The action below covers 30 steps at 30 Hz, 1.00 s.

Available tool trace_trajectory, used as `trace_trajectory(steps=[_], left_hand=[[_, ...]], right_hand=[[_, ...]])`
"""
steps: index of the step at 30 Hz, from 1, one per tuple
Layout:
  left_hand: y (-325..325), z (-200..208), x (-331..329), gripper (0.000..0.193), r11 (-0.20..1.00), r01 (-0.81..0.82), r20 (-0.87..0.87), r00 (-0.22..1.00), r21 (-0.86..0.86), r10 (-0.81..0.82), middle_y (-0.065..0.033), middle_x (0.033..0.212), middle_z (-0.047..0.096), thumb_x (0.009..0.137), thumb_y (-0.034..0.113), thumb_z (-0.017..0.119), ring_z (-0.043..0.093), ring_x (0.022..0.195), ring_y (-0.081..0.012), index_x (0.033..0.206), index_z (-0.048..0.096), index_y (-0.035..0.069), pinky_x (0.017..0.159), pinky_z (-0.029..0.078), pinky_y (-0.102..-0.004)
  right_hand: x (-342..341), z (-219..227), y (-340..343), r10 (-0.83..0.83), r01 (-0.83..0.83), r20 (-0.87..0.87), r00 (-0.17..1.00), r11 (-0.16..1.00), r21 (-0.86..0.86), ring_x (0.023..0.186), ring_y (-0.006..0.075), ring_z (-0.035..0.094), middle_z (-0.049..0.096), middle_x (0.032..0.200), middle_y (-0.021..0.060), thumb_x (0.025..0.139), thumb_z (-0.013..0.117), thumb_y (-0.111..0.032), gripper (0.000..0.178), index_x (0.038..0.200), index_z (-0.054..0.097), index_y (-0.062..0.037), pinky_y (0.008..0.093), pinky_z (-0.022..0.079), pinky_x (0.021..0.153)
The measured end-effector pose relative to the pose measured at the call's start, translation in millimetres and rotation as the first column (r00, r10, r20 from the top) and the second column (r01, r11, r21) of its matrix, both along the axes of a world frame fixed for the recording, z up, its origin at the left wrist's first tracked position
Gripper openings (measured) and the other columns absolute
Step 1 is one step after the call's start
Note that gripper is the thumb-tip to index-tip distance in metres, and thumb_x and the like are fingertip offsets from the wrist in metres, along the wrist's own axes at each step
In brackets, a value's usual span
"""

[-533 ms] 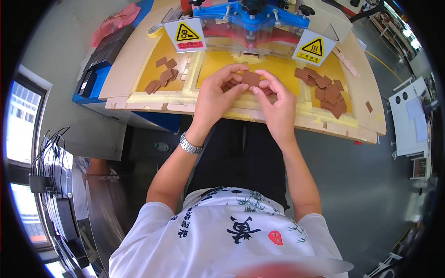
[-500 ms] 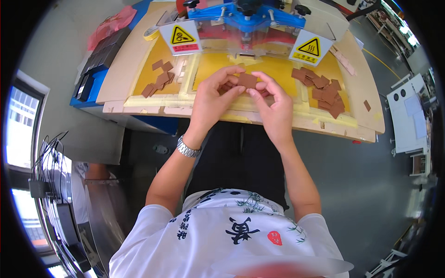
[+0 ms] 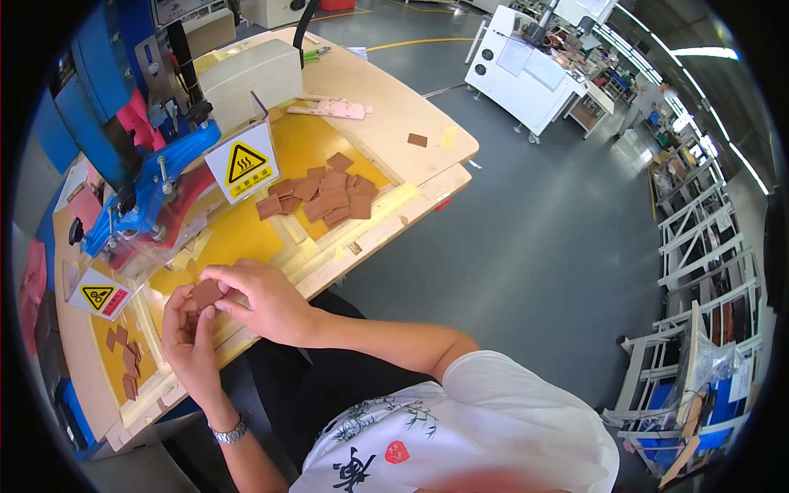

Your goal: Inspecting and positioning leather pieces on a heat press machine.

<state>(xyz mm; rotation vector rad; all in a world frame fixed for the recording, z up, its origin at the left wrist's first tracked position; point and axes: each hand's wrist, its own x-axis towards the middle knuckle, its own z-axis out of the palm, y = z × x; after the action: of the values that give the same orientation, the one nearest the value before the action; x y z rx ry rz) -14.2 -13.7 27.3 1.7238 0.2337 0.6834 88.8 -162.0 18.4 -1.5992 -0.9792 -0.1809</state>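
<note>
A small flat brown rectangular piece [image 3: 206, 294] is held up between my two hands, over the front edge of the worktable. My left hand [image 3: 187, 333] pinches it by the lower left side, thumb in front. From the other side, the fingertips of my right hand [image 3: 267, 302] grip its upper right edge. A loose heap of similar brown pieces [image 3: 333, 197] lies on the yellow mat to the right. A smaller group of brown pieces [image 3: 130, 363] rests on the mat at the left.
Behind my hands stands a blue press frame [image 3: 164, 177] with clear guards and a heat warning sign [image 3: 244, 164]. One brown piece [image 3: 417, 140] lies alone near the table's right corner. Pink-white strips [image 3: 337, 108] lie farther back. White racks [image 3: 707, 271] stand at the right.
The view has swung to the right, bringing more of the floor and racks into sight. Both hands still hold the brown piece between them.
</note>
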Motion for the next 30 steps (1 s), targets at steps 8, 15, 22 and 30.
trace_trajectory(steps=[8, 15, 22, 30], left_hand=[[-0.2, 0.6, -7.4, 0.044, 0.999, -0.015, 0.016, 1.0, 0.032, 0.014, -0.0013, 0.101, 0.069, 0.094, -0.012, 0.071, 0.067, 0.092, -0.0095, 0.135, 0.068, 0.002, 0.085, 0.055, -0.0258], [-3.5, 2.8, -7.2, 0.049, 0.995, -0.005, 0.031, 1.0, 0.1, 0.001, -0.0048, 0.099, 0.073, 0.091, -0.011, 0.075, 0.068, 0.087, -0.0117, 0.137, 0.07, 0.004, 0.083, 0.057, -0.0277], [-4.5, 2.7, -5.1, 0.04, 0.984, -0.033, 0.027, 0.999, 0.176, 0.029, -0.0053, 0.101, 0.073, 0.091, -0.01, 0.075, 0.067, 0.088, -0.0124, 0.129, 0.073, 0.0, 0.084, 0.057, -0.0277], [-2.6, 0.8, -4.7, 0.041, 0.978, -0.051, 0.026, 0.999, 0.202, 0.047, -0.008, 0.099, 0.072, 0.089, -0.009, 0.077, 0.068, 0.086, -0.0149, 0.129, 0.073, 0.002, 0.083, 0.058, -0.0295]], right_hand=[[-7.6, -4.7, 3.7, -0.005, 0.003, -0.038, 0.999, 0.998, -0.056, 0.091, 0.0278, 0.071, 0.071, 0.097, 0.012, 0.09, 0.083, -0.006, 0.045, 0.132, 0.068, -0.0072, 0.0385, 0.058, 0.08], [-9.7, 0.9, -4.2, 0.0, -0.003, -0.059, 0.998, 0.999, -0.053, 0.089, 0.025, 0.071, 0.071, 0.097, 0.0112, 0.09, 0.084, -0.005, 0.042, 0.129, 0.069, -0.0038, 0.0358, 0.057, 0.082], [-5.0, -3.1, -1.8, 0.01, -0.013, -0.059, 0.998, 0.998, -0.055, 0.09, 0.0303, 0.072, 0.071, 0.098, 0.013, 0.089, 0.083, -0.006, 0.041, 0.127, 0.069, -0.0056, 0.0398, 0.058, 0.081], [-4.0, -4.7, -0.7, -0.001, -0.002, -0.037, 0.999, 0.997, -0.073, 0.089, 0.0242, 0.071, 0.071, 0.098, 0.0107, 0.089, 0.084, -0.004, 0.041, 0.128, 0.07, -0.0038, 0.0354, 0.057, 0.08]])
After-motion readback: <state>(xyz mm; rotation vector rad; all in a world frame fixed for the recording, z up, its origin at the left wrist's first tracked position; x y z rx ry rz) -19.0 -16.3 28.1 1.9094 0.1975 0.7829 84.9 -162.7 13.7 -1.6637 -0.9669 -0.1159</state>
